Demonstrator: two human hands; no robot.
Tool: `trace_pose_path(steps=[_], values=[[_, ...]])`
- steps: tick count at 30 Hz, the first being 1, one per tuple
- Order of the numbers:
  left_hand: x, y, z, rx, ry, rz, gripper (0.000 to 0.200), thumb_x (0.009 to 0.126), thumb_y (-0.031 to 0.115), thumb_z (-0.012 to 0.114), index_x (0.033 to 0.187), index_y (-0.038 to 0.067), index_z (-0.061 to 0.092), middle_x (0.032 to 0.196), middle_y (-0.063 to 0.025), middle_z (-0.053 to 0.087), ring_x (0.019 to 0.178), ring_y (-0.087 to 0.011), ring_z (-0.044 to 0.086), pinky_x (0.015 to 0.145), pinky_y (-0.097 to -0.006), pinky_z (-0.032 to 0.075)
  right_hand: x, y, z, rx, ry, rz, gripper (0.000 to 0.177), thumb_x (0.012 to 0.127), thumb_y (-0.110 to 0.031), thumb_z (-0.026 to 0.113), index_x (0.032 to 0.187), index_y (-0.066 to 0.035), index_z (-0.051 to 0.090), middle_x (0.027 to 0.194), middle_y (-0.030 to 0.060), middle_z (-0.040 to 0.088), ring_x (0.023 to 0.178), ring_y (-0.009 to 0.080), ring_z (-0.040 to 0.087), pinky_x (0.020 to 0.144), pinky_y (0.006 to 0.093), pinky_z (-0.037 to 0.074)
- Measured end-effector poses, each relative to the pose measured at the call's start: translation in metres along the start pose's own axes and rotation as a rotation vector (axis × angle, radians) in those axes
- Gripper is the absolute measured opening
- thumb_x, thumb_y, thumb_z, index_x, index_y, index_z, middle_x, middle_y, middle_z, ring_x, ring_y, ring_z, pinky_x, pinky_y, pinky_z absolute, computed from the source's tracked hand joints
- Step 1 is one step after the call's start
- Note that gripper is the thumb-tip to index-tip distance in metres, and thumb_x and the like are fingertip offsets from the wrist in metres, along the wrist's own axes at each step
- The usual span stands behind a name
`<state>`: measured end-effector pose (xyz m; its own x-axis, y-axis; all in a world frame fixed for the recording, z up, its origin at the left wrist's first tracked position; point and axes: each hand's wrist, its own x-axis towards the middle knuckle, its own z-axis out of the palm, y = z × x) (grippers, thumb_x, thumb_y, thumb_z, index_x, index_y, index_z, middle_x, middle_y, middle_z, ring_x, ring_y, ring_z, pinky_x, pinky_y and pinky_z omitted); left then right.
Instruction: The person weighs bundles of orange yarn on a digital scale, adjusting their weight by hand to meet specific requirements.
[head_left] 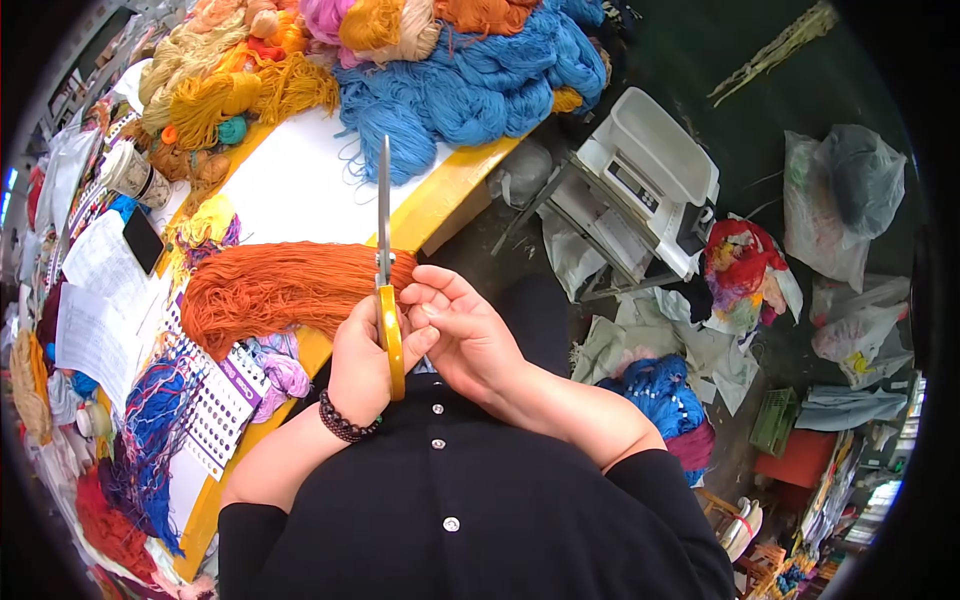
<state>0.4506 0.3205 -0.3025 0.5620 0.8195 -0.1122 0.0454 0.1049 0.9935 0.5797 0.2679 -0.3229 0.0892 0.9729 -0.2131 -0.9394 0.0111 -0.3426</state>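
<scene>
Orange yarn lies by shut scissors your left hand grips; right hand curled, grip unclear. Floor bag: multicoloured yarn.

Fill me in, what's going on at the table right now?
A person in a black shirt holds yellow-handled scissors in the left hand, with the blades pointing away over the table. The right hand is at the near end of an orange yarn bundle lying on the table. Whether it grips the yarn is unclear. Blue yarn is piled behind.
</scene>
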Motion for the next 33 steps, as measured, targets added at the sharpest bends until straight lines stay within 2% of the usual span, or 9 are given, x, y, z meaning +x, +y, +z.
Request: trace_pose_path(steps=[6,14,18,20,21,23,26,29,33], values=[[0.006,0.001,-0.001,-0.087,-0.009,-0.016,0.027,0.081,0.011,0.074,0.093,0.003,0.051,0.080,0.0027,0.055,0.072,-0.0039,0.051,0.066,-0.0187,0.044,0.000,-0.001,-0.003,-0.043,-0.022,0.006,0.035,0.084,0.003,0.057,0.119,-0.003,0.050,0.106,0.0111,0.061,0.093,0.0169,0.060,0.084,0.0276,0.049],[0.094,0.000,-0.074,-0.088,0.116,-0.240,0.016,0.086,0.015,0.066,0.085,0.006,0.053,0.065,0.0050,0.047,0.052,-0.0047,0.040,0.048,-0.0205,0.034,0.001,-0.040,-0.006,-0.389,0.301,-0.108,0.043,0.083,-0.002,0.063,0.123,-0.005,0.048,0.117,0.0086,0.059,0.102,0.0155,0.057,0.088,0.0270,0.044],[0.174,-0.025,-0.143,0.191,0.130,-0.330,0.020,0.082,0.020,0.066,0.078,0.003,0.058,0.061,-0.0001,0.050,0.049,-0.0130,0.046,0.047,-0.0280,0.039,0.001,-0.045,-0.026,-0.653,0.286,-0.190,0.057,0.072,0.012,0.062,0.125,-0.005,0.048,0.120,0.0066,0.052,0.095,0.0125,0.051,0.084,0.0251,0.046],[0.201,-0.023,-0.165,0.687,0.132,-0.307,0.030,0.079,0.029,0.065,0.075,-0.001,0.062,0.064,-0.0102,0.060,0.052,-0.0203,0.056,0.052,-0.0328,0.046,-0.001,-0.049,-0.035,-0.671,0.244,-0.156,0.059,0.071,0.012,0.061,0.126,-0.005,0.048,0.121,0.0055,0.051,0.096,0.0129,0.051,0.083,0.0250,0.047],[0.222,-0.042,-0.188,0.974,0.149,-0.248,0.032,0.077,0.031,0.067,0.074,0.000,0.061,0.059,-0.0089,0.058,0.052,-0.0191,0.057,0.051,-0.0323,0.046,-0.002,-0.051,-0.035,-0.699,0.248,-0.133,0.060,0.071,0.013,0.061,0.127,-0.005,0.047,0.121,0.0047,0.051,0.096,0.0126,0.051,0.083,0.0239,0.047],[0.231,-0.031,-0.195,1.283,0.138,-0.241,0.036,0.075,0.033,0.067,0.079,-0.002,0.064,0.067,-0.0165,0.064,0.061,-0.0252,0.064,0.059,-0.0357,0.051,-0.005,-0.050,-0.040,-0.695,0.248,-0.124,0.060,0.071,0.013,0.062,0.127,-0.004,0.047,0.120,0.0053,0.051,0.097,0.0121,0.052,0.082,0.0237,0.048],[0.227,-0.014,-0.195,1.328,0.120,-0.190,0.037,0.075,0.037,0.066,0.081,0.001,0.066,0.075,-0.0183,0.066,0.071,-0.0292,0.066,0.068,-0.0373,0.052,-0.007,-0.049,-0.045,-0.693,0.243,-0.113,0.053,0.076,0.009,0.065,0.124,-0.002,0.047,0.117,0.0091,0.053,0.090,0.0122,0.057,0.084,0.0253,0.050],[0.228,-0.013,-0.206,1.419,0.089,-0.142,0.035,0.076,0.036,0.065,0.085,0.003,0.066,0.087,-0.0203,0.066,0.085,-0.0334,0.063,0.077,-0.0403,0.050,-0.006,-0.050,-0.047,-0.710,0.286,-0.106,0.036,0.081,0.003,0.065,0.115,-0.002,0.053,0.105,0.0082,0.061,0.083,0.0133,0.061,0.076,0.0253,0.051],[0.244,-0.016,-0.251,1.552,-0.081,-0.130,0.027,0.083,0.025,0.060,0.102,0.007,0.067,0.096,-0.0214,0.065,0.090,-0.0362,0.063,0.082,-0.0413,0.050,-0.003,-0.044,-0.045,-0.736,0.337,-0.108,0.019,0.088,-0.004,0.061,0.107,-0.003,0.057,0.099,0.0072,0.065,0.079,0.0125,0.062,0.070,0.0248,0.051]])
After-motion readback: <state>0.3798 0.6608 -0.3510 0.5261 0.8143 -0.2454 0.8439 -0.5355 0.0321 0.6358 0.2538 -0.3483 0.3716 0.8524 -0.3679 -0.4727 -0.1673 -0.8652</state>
